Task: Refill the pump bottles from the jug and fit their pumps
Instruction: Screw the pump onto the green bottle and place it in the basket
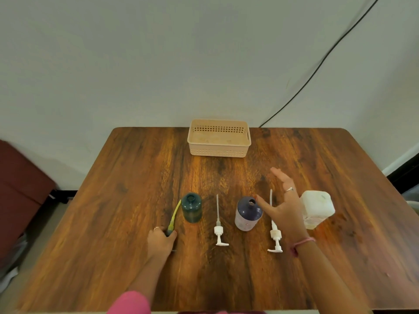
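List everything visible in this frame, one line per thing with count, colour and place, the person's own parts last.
table: 1, brown wood grain, fills the lower frame
basket: 1, beige, far edge, centre
green bottle: 1, dark green, uncapped, left of centre
purple bottle: 1, purple, uncapped, centre right
white pumps: 2, white, lying flat, one beside each bottle
yellow-tubed pump: 1, left of green bottle
jug: 1, translucent white, right
cable: 1, black, on wall
left hand: on the yellow-tubed pump's head
right hand: open, above the table, near the jug

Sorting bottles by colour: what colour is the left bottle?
Dark teal green, see-through, in the head view: the left bottle, uncapped.
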